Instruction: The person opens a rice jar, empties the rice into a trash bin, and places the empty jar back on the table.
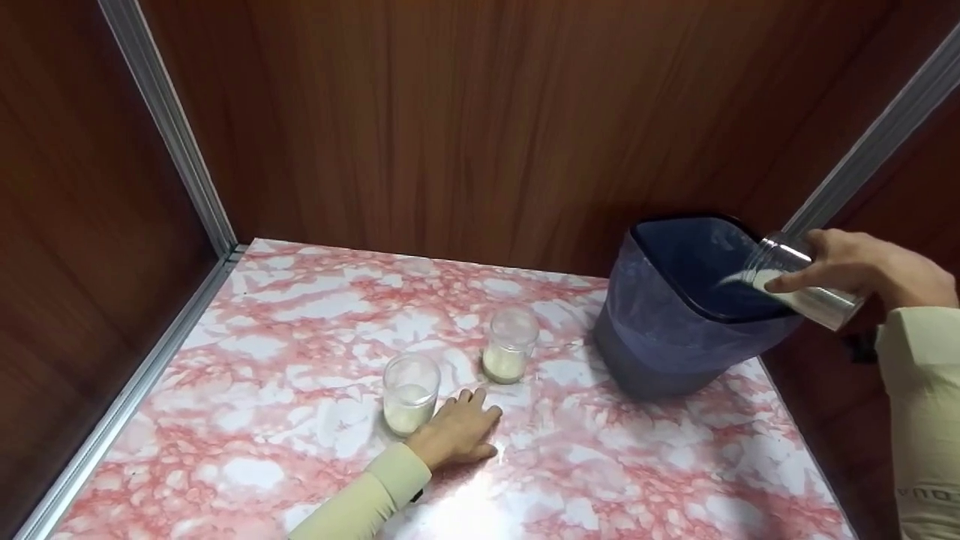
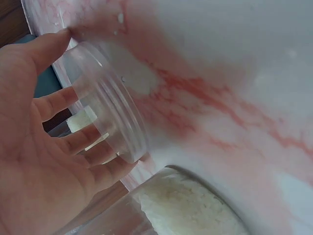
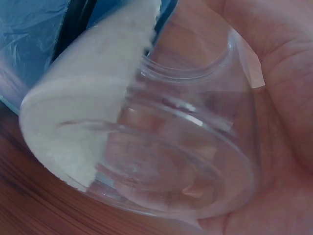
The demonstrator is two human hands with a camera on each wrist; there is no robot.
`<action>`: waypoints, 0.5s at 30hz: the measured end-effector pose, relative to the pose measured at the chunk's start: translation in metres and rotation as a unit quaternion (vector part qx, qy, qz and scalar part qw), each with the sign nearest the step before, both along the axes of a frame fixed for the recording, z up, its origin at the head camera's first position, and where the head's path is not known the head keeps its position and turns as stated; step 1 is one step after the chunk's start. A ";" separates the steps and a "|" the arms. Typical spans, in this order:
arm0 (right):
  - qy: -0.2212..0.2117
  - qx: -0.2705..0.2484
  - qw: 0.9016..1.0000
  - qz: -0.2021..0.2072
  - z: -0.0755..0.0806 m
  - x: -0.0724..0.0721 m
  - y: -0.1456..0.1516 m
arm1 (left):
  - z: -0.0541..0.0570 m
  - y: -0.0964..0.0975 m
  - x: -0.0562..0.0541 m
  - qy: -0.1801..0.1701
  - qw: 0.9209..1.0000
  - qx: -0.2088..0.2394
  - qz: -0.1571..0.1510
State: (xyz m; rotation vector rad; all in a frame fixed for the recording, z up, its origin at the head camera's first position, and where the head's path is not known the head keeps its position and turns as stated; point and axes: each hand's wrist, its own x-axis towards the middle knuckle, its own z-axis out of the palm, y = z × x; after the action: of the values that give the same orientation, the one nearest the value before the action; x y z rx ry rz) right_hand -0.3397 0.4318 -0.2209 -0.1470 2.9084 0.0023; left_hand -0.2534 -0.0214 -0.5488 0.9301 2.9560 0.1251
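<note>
My right hand point(image 1: 862, 262) grips a clear plastic jar point(image 1: 832, 306), tilted with its mouth toward a blue-lined bin point(image 1: 660, 367). White rice-like grains point(image 3: 83, 117) lie along its lower side, and some fall from the mouth into the bin. Low on the table, my left hand point(image 1: 459, 429) holds a clear round lid point(image 2: 115, 103) by its rim, thumb on one side and fingers on the other. The head view hides this lid. Beside that hand stands an upright jar point(image 1: 411, 405) partly filled with grains. A second upright jar point(image 1: 508, 352), also part full, is just beyond the fingers.
The red-and-white marbled table point(image 1: 262, 420) has wood-look panels point(image 1: 450, 135) at the back and sides, with metal strips point(image 1: 172, 127) at the corners. The bin stands at the back right, near the right panel.
</note>
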 end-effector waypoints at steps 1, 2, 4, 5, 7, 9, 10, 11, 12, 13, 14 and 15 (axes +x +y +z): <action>-0.004 0.000 1.000 -0.003 0.000 0.001 0.000 | 0.000 0.000 0.000 -0.002 1.000 -0.002 -0.001; -0.006 0.003 1.000 -0.005 0.001 0.002 0.000 | 0.001 0.000 0.000 -0.006 1.000 -0.004 -0.001; -0.012 0.004 1.000 -0.017 0.002 0.003 -0.001 | 0.001 0.000 0.000 -0.012 1.000 -0.007 -0.002; -0.015 0.005 1.000 -0.021 0.003 0.004 -0.002 | 0.002 0.000 0.000 -0.015 1.000 -0.008 -0.002; -0.014 0.007 1.000 -0.023 0.004 0.004 -0.003 | 0.002 0.000 0.000 -0.018 1.000 -0.008 -0.001; -0.015 0.006 1.000 -0.025 0.005 0.004 -0.004 | 0.002 0.000 0.001 -0.019 1.000 -0.007 -0.001; -0.014 0.006 1.000 -0.024 0.005 0.003 -0.004 | 0.002 0.000 0.001 -0.018 1.000 -0.006 -0.001; -0.014 0.008 1.000 -0.026 0.005 0.003 -0.005 | 0.002 0.000 0.001 -0.018 1.000 -0.007 -0.002; -0.016 0.009 0.999 -0.029 0.006 0.003 -0.005 | 0.002 0.000 0.001 -0.016 1.000 -0.007 -0.002; -0.018 0.010 0.999 -0.033 0.006 0.003 -0.005 | 0.002 0.000 0.001 -0.015 1.000 -0.006 -0.002; -0.020 0.010 0.999 -0.034 0.006 0.003 -0.006 | 0.002 -0.001 0.001 -0.015 1.000 -0.006 -0.002; -0.020 0.012 0.999 -0.037 0.007 0.004 -0.006 | 0.002 -0.001 0.001 -0.014 1.000 -0.005 -0.001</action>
State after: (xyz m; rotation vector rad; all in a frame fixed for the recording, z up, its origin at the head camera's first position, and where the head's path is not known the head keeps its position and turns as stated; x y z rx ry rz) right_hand -0.3362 0.4254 -0.2142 -0.0362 2.8703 0.0205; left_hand -0.2519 -0.0224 -0.5469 0.9213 2.9269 0.1210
